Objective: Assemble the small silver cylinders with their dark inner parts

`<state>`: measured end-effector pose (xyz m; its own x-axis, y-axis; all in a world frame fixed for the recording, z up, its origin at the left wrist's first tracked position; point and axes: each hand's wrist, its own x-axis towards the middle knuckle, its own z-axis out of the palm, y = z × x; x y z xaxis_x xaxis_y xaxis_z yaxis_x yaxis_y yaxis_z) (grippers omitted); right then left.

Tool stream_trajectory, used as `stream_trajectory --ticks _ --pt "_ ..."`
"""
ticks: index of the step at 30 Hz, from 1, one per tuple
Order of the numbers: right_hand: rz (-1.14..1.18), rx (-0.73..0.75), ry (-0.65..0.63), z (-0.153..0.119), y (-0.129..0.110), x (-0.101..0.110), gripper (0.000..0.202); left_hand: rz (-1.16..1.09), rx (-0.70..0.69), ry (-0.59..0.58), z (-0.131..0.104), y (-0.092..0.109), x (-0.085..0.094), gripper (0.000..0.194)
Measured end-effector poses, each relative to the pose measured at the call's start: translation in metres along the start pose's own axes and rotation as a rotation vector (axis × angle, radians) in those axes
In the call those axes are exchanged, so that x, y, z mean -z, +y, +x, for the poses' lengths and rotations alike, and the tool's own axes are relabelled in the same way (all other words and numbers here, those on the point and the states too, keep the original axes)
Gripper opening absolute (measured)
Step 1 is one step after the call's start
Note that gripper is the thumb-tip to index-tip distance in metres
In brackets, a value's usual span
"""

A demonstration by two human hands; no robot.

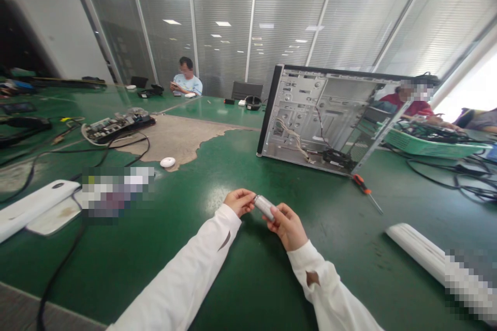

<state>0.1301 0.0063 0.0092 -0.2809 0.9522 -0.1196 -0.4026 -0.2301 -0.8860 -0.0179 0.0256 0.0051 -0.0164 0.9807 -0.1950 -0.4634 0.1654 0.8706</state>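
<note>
Fingers of left hand (239, 202) pinch ten-o'clock end of silver cylinder (264, 207); right hand (289, 226) grasps its four-o'clock end, thumb along side. Cylinder slanted between hands, apparently above green desk (233, 165). Open computer case (298, 88) at one o'clock from cylinder, screwdriver (362, 184) near three, white round piece (167, 162) near ten. Risk: smooth-looking round body, mostly fingertip hold; uneven pull could make it slip, drop, roll across desk.
</note>
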Motion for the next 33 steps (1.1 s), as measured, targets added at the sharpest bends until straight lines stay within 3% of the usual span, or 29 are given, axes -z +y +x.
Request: stream_trajectory --ticks 9,18,26,33 --pt "-0.002 -0.071 -0.080 -0.003 -0.002 0.000 0.034 0.017 -0.024 -0.023 -0.003 -0.003 -0.004 0.029" --pt "0.192 -0.249 -0.209 0.001 -0.004 0.004 0.043 -0.023 -0.017 -0.112 -0.013 -0.003 -0.011 0.043" --pt "0.125 -0.254 -0.215 -0.002 -0.004 0.002 0.043 -0.040 0.000 -0.052 -0.017 -0.004 -0.015 0.044" --pt "0.100 -0.274 -0.325 -0.003 -0.003 0.000 0.035 -0.011 0.031 -0.007 -0.014 -0.003 -0.016 0.043"
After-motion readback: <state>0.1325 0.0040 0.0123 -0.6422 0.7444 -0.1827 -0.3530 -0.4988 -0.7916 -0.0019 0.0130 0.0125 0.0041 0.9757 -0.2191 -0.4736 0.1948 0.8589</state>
